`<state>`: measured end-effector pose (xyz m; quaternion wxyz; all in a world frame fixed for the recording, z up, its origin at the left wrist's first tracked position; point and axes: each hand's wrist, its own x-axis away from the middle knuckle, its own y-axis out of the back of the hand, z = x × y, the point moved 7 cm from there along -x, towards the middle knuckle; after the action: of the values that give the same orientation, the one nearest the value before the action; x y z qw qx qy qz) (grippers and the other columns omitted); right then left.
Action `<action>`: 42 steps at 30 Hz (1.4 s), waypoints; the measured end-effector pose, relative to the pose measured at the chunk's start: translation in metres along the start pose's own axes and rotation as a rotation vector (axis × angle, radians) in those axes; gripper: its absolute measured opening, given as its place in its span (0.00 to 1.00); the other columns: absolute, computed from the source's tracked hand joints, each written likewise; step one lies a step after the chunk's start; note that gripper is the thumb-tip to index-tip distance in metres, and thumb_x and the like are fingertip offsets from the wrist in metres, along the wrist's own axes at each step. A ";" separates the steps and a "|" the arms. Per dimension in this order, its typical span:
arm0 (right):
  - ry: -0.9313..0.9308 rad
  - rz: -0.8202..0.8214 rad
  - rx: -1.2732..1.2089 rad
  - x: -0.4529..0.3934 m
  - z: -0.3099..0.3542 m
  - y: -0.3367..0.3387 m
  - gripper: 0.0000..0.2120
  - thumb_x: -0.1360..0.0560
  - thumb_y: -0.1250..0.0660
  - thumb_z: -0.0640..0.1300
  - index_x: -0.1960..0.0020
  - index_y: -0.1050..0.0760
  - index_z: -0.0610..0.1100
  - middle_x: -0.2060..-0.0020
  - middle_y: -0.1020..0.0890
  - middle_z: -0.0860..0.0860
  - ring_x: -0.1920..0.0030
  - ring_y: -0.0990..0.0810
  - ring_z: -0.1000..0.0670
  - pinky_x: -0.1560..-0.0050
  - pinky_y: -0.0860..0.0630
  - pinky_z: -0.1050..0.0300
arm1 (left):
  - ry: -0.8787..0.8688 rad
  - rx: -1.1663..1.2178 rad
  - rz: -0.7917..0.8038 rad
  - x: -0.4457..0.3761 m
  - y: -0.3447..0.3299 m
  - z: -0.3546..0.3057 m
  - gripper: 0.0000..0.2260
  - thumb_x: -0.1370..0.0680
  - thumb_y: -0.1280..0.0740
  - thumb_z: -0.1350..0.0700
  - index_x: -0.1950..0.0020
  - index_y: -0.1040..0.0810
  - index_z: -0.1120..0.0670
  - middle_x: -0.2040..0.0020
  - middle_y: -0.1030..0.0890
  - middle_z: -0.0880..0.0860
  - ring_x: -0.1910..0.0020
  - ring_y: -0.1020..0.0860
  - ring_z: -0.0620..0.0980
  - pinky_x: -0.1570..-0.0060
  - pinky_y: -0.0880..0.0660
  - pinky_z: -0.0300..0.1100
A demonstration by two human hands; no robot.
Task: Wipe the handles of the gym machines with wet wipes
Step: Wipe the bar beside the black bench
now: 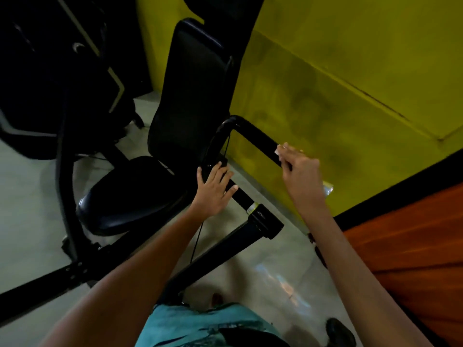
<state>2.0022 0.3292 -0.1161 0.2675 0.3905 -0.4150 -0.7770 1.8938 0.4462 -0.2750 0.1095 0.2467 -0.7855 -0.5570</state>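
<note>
Handle first: we see the black padded tubular handle [260,140] running up-left from our right hand [302,171], fingers curled, pinching the white wet wipe [278,152] onto it; left hand [214,189], fingers spread, braces the lower bar [240,195].

A pale glossy floor [275,279] carries the black machine frame [220,249].

handle [260,139]: open gap to yellow wall [350,96] | backrest [193,91] blocks left | floor [263,259] below open
</note>
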 end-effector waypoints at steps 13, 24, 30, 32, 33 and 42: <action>0.276 0.402 0.099 -0.094 0.070 -0.059 0.15 0.21 0.41 0.34 0.35 0.27 0.37 0.34 0.28 0.42 0.35 0.27 0.45 0.30 0.38 0.54 | 0.053 0.019 0.137 0.000 -0.006 0.004 0.24 0.18 0.51 0.41 0.25 0.41 0.51 0.24 0.45 0.48 0.23 0.57 0.46 0.29 0.50 0.58; 0.119 0.571 -0.072 -0.125 0.081 -0.069 0.13 0.26 0.33 0.35 0.42 0.22 0.36 0.41 0.21 0.43 0.39 0.23 0.51 0.47 0.38 0.79 | -0.068 0.016 -0.003 0.000 0.000 0.006 0.33 0.23 0.60 0.37 0.29 0.32 0.54 0.28 0.34 0.51 0.24 0.47 0.50 0.29 0.64 0.53; 0.205 0.672 -0.070 -0.138 0.075 -0.059 0.12 0.28 0.30 0.35 0.44 0.21 0.38 0.46 0.18 0.45 0.44 0.21 0.52 0.43 0.29 0.64 | -0.058 0.012 0.004 0.001 0.010 0.003 0.32 0.23 0.59 0.38 0.29 0.33 0.54 0.29 0.32 0.52 0.24 0.45 0.51 0.28 0.62 0.51; 0.247 0.652 -0.098 -0.139 0.080 -0.065 0.12 0.28 0.30 0.36 0.45 0.20 0.38 0.47 0.18 0.45 0.46 0.21 0.52 0.45 0.28 0.66 | 0.032 0.027 0.003 0.001 0.011 -0.002 0.29 0.21 0.56 0.39 0.29 0.32 0.55 0.29 0.33 0.52 0.24 0.46 0.50 0.27 0.60 0.51; 0.283 0.639 -0.094 -0.138 0.083 -0.067 0.12 0.27 0.30 0.37 0.45 0.20 0.39 0.47 0.17 0.45 0.46 0.21 0.53 0.47 0.29 0.68 | 0.082 0.038 -0.007 0.001 0.010 -0.005 0.26 0.20 0.52 0.41 0.30 0.32 0.55 0.28 0.34 0.53 0.24 0.46 0.50 0.26 0.59 0.52; 0.558 0.704 -0.017 -0.148 0.091 -0.067 0.12 0.30 0.27 0.39 0.47 0.19 0.41 0.51 0.16 0.46 0.51 0.19 0.53 0.47 0.28 0.66 | 0.329 0.054 -0.097 0.001 0.007 -0.020 0.21 0.19 0.44 0.46 0.32 0.31 0.57 0.28 0.34 0.53 0.24 0.47 0.50 0.26 0.52 0.51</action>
<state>2.0028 0.5128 -0.0841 0.6206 0.4180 -0.4280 -0.5069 1.9004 0.4314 -0.2615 0.2031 0.3750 -0.7587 -0.4924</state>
